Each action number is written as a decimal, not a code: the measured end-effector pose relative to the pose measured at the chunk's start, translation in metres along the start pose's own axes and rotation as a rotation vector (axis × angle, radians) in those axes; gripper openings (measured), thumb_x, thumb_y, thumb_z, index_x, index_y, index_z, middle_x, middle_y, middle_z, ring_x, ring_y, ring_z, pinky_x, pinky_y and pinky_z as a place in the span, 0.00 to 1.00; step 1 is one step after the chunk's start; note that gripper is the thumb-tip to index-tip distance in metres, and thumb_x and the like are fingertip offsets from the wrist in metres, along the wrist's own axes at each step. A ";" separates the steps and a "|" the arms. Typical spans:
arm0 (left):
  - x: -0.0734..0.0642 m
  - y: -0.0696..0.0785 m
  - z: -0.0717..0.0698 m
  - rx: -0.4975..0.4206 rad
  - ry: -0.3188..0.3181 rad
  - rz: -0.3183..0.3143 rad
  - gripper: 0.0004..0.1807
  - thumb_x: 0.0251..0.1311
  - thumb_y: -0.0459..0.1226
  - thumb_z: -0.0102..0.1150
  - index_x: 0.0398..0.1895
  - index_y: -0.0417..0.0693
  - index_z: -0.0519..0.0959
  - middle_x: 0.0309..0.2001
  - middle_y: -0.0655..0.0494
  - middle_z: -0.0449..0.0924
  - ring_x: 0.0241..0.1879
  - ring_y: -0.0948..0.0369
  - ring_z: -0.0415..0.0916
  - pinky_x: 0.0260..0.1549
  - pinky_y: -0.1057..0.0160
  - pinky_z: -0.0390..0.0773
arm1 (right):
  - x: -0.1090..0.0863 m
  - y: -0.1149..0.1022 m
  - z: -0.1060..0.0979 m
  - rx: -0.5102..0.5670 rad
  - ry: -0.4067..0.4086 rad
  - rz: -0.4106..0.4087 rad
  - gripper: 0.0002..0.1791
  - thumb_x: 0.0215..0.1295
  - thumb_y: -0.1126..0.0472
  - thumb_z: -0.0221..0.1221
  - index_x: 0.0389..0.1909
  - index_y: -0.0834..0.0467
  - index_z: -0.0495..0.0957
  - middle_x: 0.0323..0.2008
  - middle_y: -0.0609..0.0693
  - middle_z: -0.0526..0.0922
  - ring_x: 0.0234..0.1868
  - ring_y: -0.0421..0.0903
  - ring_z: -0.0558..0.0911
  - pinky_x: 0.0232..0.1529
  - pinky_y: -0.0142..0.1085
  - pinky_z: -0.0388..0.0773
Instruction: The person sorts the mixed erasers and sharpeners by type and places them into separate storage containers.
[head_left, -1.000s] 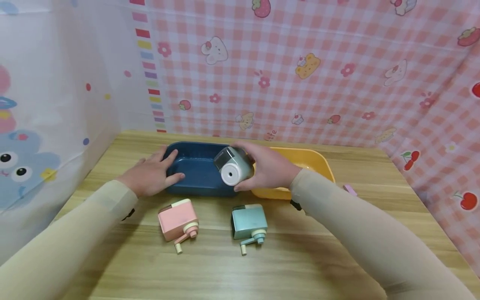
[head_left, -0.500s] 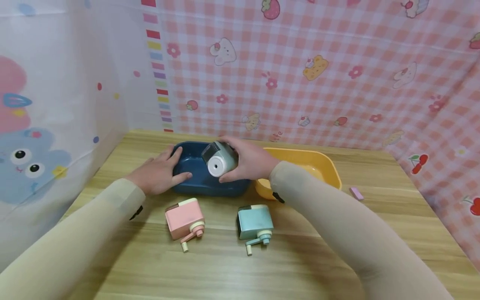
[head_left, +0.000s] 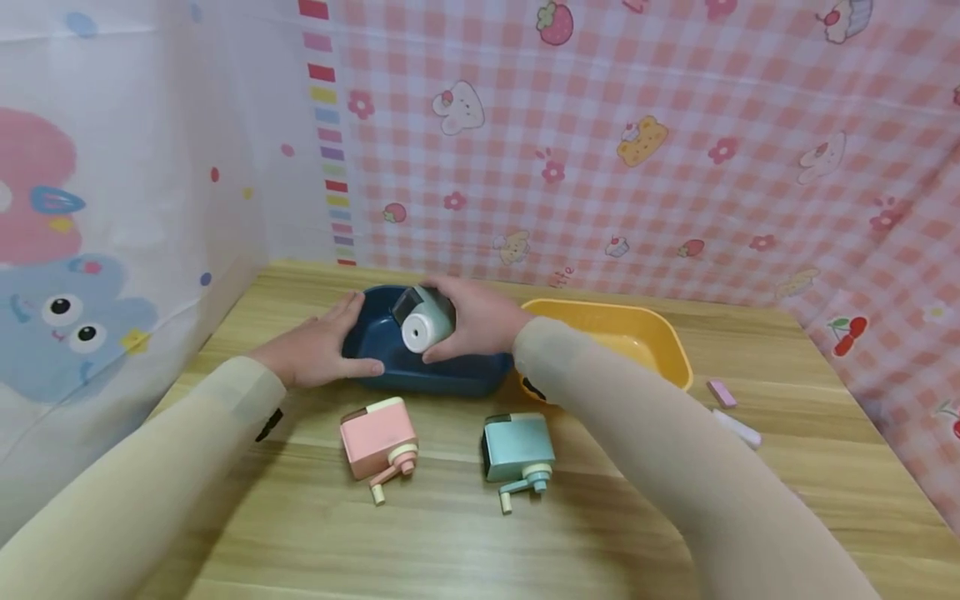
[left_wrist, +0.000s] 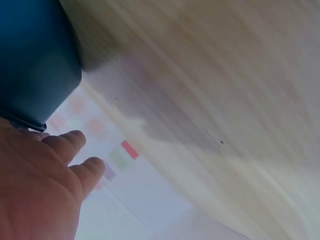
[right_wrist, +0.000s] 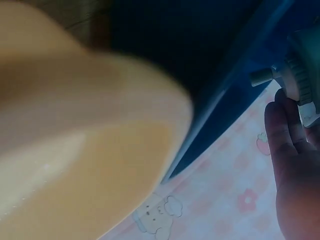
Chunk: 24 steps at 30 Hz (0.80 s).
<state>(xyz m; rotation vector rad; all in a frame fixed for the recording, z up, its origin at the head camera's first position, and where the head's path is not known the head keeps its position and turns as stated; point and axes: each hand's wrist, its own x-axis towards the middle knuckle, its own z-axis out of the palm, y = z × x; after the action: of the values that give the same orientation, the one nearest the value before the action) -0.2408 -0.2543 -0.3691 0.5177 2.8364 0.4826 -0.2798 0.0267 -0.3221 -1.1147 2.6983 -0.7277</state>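
My right hand (head_left: 480, 318) grips a grey-green pencil sharpener (head_left: 441, 312) over the dark blue bin (head_left: 442, 383). Its white round face with a dark hole points toward me, tilted. In the right wrist view the small crank handle (right_wrist: 262, 77) sticks out beyond my fingers. My left hand (head_left: 315, 343) rests at the bin's left end, fingers extended along the rim and thumb over the front corner. On the table in front stand a pink pencil sharpener (head_left: 378, 440) and a teal pencil sharpener (head_left: 517, 448), both with cranks toward me.
A yellow bin (head_left: 678, 354) stands right of the blue one, partly behind my right forearm. A small pink block (head_left: 722, 393) and a pale lilac stick (head_left: 738, 428) lie further right. Patterned cloth (head_left: 570, 150) hangs behind the table.
My right hand has carried the grey-green sharpener leftward, deeper over the blue bin. My left hand stays at the bin's end. The view has shifted slightly, and the lilac stick has come into sight.
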 end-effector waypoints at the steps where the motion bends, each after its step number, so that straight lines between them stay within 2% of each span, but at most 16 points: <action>1: 0.000 -0.001 0.000 -0.002 -0.001 0.005 0.67 0.65 0.68 0.58 0.85 0.37 0.32 0.86 0.35 0.30 0.84 0.36 0.37 0.79 0.30 0.45 | 0.002 -0.002 0.001 -0.005 -0.004 -0.003 0.53 0.51 0.44 0.81 0.75 0.52 0.66 0.60 0.46 0.79 0.54 0.44 0.78 0.60 0.41 0.81; 7: -0.002 -0.002 -0.001 -0.012 -0.013 0.006 0.72 0.61 0.73 0.58 0.85 0.36 0.31 0.86 0.37 0.30 0.84 0.36 0.40 0.79 0.31 0.45 | 0.014 -0.010 0.008 -0.038 -0.053 0.008 0.56 0.53 0.42 0.79 0.79 0.53 0.63 0.65 0.47 0.78 0.58 0.43 0.78 0.63 0.39 0.79; 11: -0.003 -0.003 -0.002 -0.021 -0.016 0.001 0.73 0.60 0.73 0.58 0.85 0.36 0.30 0.86 0.37 0.30 0.84 0.36 0.40 0.79 0.30 0.45 | 0.023 -0.013 0.014 -0.020 -0.087 0.029 0.57 0.55 0.43 0.79 0.81 0.54 0.59 0.67 0.48 0.77 0.57 0.44 0.79 0.61 0.39 0.80; 19: -0.002 -0.006 0.001 -0.030 -0.009 0.015 0.74 0.59 0.73 0.60 0.84 0.35 0.29 0.86 0.36 0.30 0.83 0.35 0.41 0.79 0.29 0.45 | 0.033 -0.017 0.025 0.034 -0.113 0.028 0.56 0.56 0.46 0.78 0.81 0.53 0.58 0.64 0.48 0.77 0.53 0.43 0.80 0.56 0.39 0.81; 24: -0.002 -0.006 0.001 -0.032 -0.009 0.013 0.75 0.58 0.73 0.61 0.84 0.35 0.29 0.86 0.36 0.30 0.84 0.36 0.41 0.79 0.29 0.45 | 0.036 -0.017 0.027 0.064 -0.125 0.043 0.55 0.58 0.46 0.77 0.81 0.53 0.58 0.62 0.48 0.78 0.52 0.43 0.80 0.56 0.39 0.81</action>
<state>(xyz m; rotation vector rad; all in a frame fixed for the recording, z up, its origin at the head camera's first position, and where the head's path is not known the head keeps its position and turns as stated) -0.2409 -0.2604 -0.3718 0.5316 2.8139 0.5262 -0.2867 -0.0192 -0.3353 -1.0477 2.5682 -0.7066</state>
